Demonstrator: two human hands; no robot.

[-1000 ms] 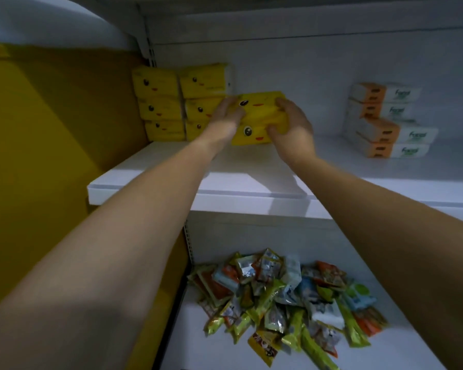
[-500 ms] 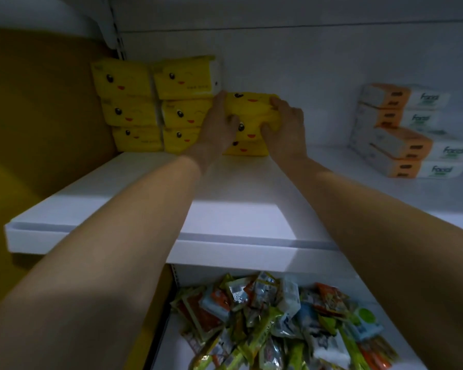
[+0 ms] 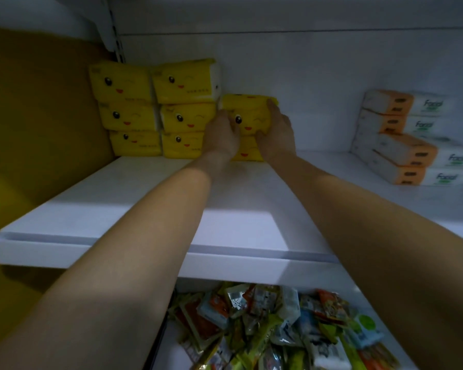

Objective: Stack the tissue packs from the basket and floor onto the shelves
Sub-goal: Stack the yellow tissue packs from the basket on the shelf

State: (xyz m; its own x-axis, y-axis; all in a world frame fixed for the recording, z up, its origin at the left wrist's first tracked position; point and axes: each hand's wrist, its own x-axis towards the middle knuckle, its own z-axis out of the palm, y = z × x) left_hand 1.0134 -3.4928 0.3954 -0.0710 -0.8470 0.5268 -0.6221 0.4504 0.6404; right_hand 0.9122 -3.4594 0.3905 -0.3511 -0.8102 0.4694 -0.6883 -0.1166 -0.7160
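Count: 8 yellow tissue packs with cartoon faces on the upper shelf, against the back wall. Two columns of 3 at the left, then a third column of 2. Both hands are on the top pack of that third column: left hand grasps its left edge, right hand its right edge, with fingers curled over the top right corner. It sits on the lower pack, just beside the middle column. At the right end of the same shelf, 4 orange-and-white "Facial" packs in one stack, well apart from the yellow ones. On the lower shelf, a heap of snack packets, too jumbled to count. Hidden/unclear: the lower pack is mostly behind the hands, only a strip with a red mouth shows. Left fingertips are hard to separate from the pack. The snack heap is cut off by the bottom edge and partly covered by the forearms. Small print on the yellow packs is unreadable.
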